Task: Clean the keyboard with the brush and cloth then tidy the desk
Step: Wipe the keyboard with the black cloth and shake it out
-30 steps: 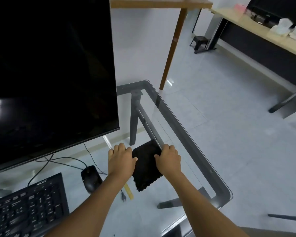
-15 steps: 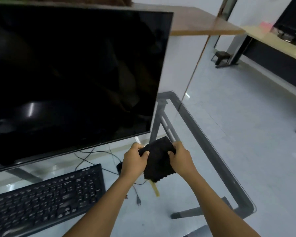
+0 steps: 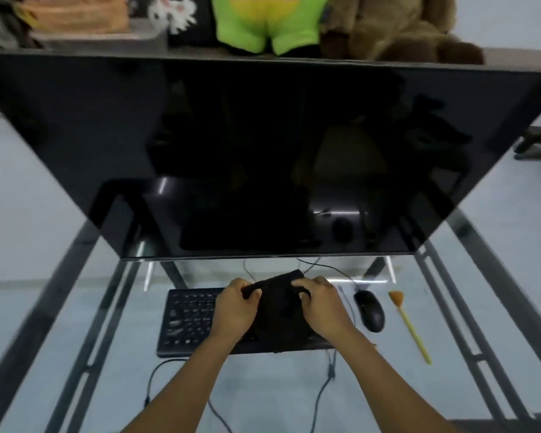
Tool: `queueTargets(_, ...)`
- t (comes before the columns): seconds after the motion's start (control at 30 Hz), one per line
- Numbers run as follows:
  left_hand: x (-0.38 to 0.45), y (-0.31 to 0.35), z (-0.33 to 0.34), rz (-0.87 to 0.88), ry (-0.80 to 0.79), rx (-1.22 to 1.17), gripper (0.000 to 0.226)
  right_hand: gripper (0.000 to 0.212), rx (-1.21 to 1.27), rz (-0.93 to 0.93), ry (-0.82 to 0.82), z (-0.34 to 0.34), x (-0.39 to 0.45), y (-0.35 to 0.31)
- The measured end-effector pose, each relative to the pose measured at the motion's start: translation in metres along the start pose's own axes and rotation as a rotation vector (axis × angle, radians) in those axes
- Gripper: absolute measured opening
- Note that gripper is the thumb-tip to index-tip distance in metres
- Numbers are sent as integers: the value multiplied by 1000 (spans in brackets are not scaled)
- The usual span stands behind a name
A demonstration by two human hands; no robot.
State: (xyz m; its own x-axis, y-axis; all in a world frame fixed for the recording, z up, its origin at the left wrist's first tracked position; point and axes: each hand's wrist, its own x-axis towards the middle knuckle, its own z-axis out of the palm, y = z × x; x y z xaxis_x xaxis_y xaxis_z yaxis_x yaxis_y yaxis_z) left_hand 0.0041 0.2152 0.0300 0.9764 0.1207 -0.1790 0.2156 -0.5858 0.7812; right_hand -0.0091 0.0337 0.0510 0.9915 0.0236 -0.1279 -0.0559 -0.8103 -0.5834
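Note:
A black cloth (image 3: 278, 307) hangs between both hands above the black keyboard (image 3: 188, 320), which lies on the glass desk in front of the monitor. My left hand (image 3: 233, 310) grips the cloth's left top edge and my right hand (image 3: 320, 304) grips its right top edge. The cloth and hands hide the keyboard's right half. A yellow-handled brush (image 3: 409, 326) with an orange tuft lies on the glass to the right of the mouse.
A large dark monitor (image 3: 263, 151) stands close behind the keyboard. A black mouse (image 3: 369, 310) lies right of my right hand. Cables (image 3: 322, 389) trail across the glass desk (image 3: 75, 307) toward me. Plush toys (image 3: 263, 20) sit on a shelf behind the monitor.
Both hands lifted the cloth off the desk's right end and carried it left, over the keyboard. The view swung left and now faces the monitor squarely.

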Motion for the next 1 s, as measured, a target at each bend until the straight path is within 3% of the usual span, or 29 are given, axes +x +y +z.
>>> queueTargets(0.17, 1, -47, -43, -32, 63, 61, 16, 33, 3, -14, -52, 46, 3, -43)
queueTargets(0.4, 5, -119, -76, 116, 185, 340, 17, 33, -76, 7, -92, 110, 8, -75)
queueTargets(0.53, 8, -145, -80, 279, 182, 335, 23, 36, -303, -62, 110, 129, 4, -72)
queueTargets(0.6, 10, -153, -85, 327, 162, 291, 38, 40, -338, -132, 154, 137, 3, -78)
queueTargets(0.73, 14, -172, -93, 422, 84, 335, 63, 40, -306, -365, 52, 159, 0, -94)
queueTargets(1.0, 13, -200, -105, 484, -146, 377, 94, 36, -313, -397, 117, 181, 6, -93)
